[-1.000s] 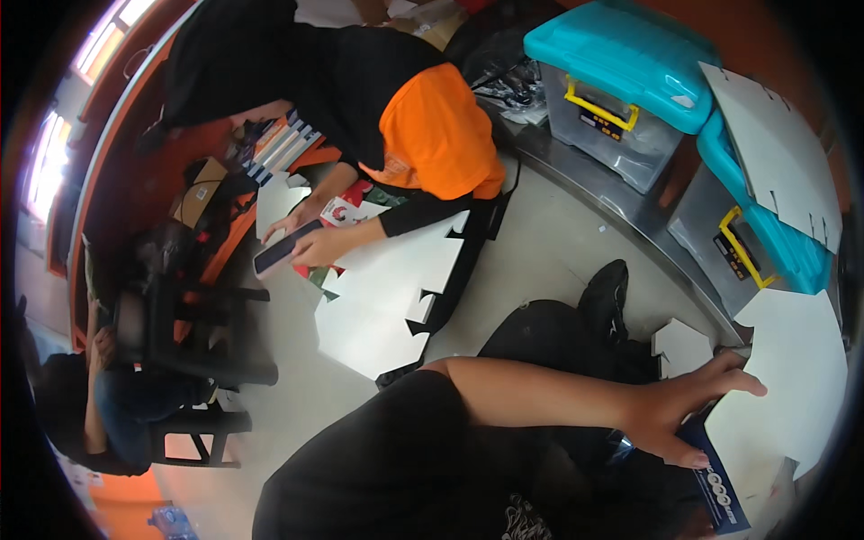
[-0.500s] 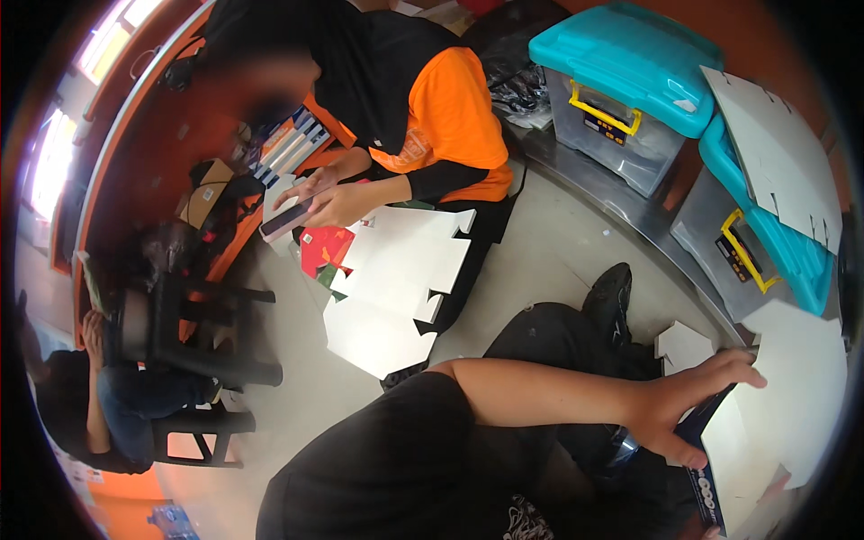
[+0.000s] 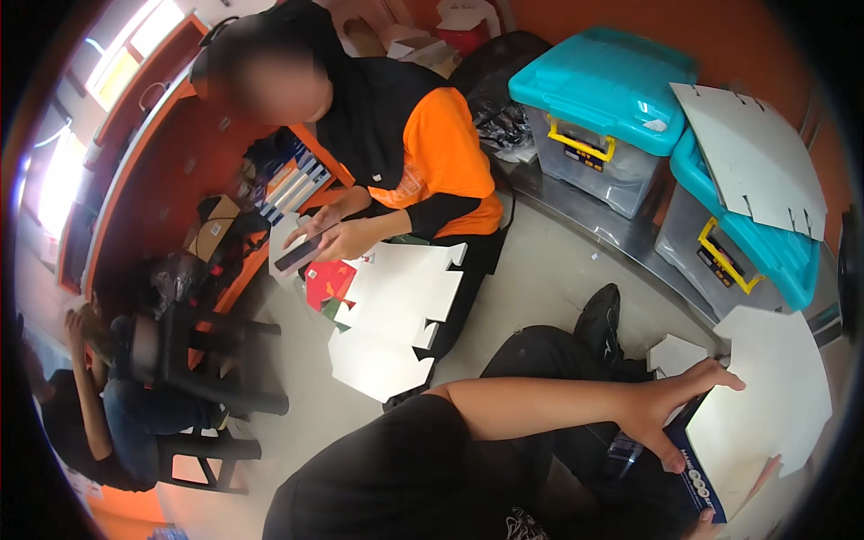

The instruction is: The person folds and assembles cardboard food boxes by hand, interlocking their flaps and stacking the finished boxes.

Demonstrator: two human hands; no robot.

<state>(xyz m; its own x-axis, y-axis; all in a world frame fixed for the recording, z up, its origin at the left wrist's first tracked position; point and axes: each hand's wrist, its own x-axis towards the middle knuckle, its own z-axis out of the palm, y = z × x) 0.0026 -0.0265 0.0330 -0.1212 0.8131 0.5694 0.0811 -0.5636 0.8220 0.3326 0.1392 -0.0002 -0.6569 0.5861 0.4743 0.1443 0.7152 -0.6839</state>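
Floor (image 3: 544, 270): smooth, pale
Carton (image 3: 738, 432): white card, angled flaps, dark-blue side
Left hand (image 3: 655, 412): spread, gripping carton
Right hand (image 3: 704, 525): mostly cropped, grip unclear
Tubs (image 3: 598, 180): clear plastic, turquoise lids

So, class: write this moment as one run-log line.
Left hand: holds white-and-navy cardboard box; right hand: at box's lower end, mostly out of frame; nearby: person in orange-and-black top holds dark phone

The left hand (image 3: 664, 412) held a folded white-and-navy carton (image 3: 765, 396); the right hand (image 3: 704, 526) showed at its lower end.
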